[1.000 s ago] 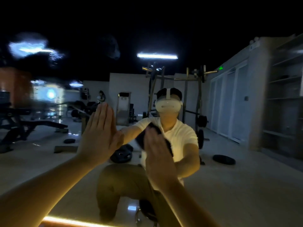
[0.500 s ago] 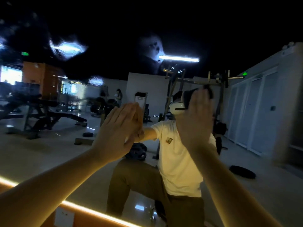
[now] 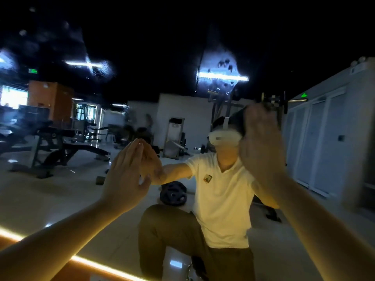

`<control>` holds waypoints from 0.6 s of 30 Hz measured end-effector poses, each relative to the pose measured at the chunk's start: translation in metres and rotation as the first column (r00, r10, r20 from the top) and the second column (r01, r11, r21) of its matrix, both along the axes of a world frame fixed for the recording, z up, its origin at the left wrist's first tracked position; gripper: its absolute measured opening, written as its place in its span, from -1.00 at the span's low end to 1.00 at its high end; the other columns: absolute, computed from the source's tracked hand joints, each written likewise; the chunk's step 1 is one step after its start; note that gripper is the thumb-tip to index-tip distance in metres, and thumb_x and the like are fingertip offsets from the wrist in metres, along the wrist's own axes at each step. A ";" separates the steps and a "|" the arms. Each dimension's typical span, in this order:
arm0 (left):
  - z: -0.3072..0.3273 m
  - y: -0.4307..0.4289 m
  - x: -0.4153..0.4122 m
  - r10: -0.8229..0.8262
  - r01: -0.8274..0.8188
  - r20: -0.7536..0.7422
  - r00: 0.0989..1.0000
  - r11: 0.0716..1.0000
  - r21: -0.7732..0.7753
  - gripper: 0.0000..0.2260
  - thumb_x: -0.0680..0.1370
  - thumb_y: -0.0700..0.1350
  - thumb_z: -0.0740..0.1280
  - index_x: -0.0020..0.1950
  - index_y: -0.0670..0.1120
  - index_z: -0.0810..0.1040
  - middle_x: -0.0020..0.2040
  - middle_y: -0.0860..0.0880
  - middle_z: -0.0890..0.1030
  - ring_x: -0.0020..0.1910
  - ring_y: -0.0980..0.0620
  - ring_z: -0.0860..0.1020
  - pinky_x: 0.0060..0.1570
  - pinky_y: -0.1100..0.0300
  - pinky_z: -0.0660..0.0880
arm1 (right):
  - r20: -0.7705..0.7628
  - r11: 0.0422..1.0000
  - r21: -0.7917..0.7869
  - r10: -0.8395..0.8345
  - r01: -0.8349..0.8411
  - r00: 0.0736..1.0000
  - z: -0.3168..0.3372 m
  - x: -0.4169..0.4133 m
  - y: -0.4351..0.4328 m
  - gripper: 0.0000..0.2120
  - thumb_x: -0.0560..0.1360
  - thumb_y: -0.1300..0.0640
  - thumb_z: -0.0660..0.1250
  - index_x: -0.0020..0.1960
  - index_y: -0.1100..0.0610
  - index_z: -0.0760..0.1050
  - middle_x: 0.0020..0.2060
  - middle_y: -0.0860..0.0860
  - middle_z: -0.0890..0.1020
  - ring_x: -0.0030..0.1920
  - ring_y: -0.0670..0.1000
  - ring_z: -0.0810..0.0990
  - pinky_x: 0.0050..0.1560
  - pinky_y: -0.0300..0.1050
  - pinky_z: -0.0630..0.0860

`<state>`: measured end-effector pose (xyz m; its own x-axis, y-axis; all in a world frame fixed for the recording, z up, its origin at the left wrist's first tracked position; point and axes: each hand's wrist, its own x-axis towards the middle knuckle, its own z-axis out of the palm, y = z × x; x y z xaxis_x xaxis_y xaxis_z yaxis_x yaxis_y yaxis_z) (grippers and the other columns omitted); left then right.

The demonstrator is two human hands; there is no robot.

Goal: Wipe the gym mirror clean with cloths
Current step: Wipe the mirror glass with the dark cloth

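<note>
At the near edge, two bare forearms reach up and forward, well apart. Left hand (image 3: pixel 125 175) lies flat on the gym mirror (image 3: pixel 154 47), fingers straight and together, tips meeting their reflection, holding nothing; right hand (image 3: pixel 261 142) sits higher and further right, fingers straight, palm pressing a dark cloth (image 3: pixel 238 121) onto the glass, only the cloth's left edge showing past the hand. Further up the glass, smeary patches (image 3: pixel 221 65) cover the reflected strip lights; the reflection shows a weight plate (image 3: pixel 173 193) and a bench (image 3: pixel 60 142).
</note>
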<state>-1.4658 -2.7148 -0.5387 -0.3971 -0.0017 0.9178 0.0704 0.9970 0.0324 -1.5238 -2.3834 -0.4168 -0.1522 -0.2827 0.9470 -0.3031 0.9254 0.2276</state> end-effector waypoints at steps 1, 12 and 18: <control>0.000 -0.004 -0.002 -0.003 0.003 -0.005 1.000 1.000 -0.002 -0.27 0.54 0.12 0.16 0.60 -0.30 0.24 0.59 -0.28 0.29 0.57 -0.23 0.26 0.53 -0.13 0.22 | -0.006 0.992 -0.126 -0.030 0.029 1.000 0.008 0.000 -0.001 -0.37 0.60 0.22 0.25 0.61 0.29 0.11 0.60 0.22 0.18 0.61 0.20 0.13 0.57 0.23 0.19; 0.036 -0.018 -0.014 -0.076 0.070 -0.067 0.995 0.994 -0.090 -0.28 0.67 0.21 -0.01 0.62 -0.32 0.19 0.63 -0.28 0.21 0.60 -0.25 0.20 0.54 -0.22 0.23 | 0.077 0.670 0.734 0.081 -0.112 0.994 -0.104 0.008 -0.109 -0.44 0.63 0.10 -0.03 0.62 0.17 0.20 0.61 0.13 0.23 0.62 0.14 0.12 0.63 0.15 0.03; 0.059 -0.022 -0.027 -0.109 0.098 -0.090 0.990 0.988 -0.116 -0.30 0.63 0.11 0.11 0.66 -0.27 0.10 0.66 -0.24 0.13 0.63 -0.22 0.13 0.58 -0.22 0.15 | 0.016 0.994 -0.094 -0.046 0.047 0.999 0.025 0.009 -0.036 -0.40 0.61 0.18 0.14 0.62 0.22 0.12 0.58 0.18 0.23 0.56 0.20 0.24 0.48 0.21 0.37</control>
